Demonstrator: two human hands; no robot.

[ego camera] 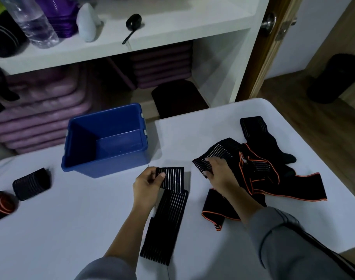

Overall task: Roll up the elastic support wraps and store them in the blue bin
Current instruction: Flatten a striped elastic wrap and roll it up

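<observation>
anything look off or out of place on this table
Nothing spilled or damaged. A black roll and an orange-striped roll lie at the table's left end, outside the blue bin, which looks empty. On the right, unrolled wraps sit in a tangled pile; the right hand grips one, the left hand holds a striped wrap.

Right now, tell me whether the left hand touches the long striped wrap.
Touching. Head view: the left hand pinches the folded end of the long striped wrap.
</observation>
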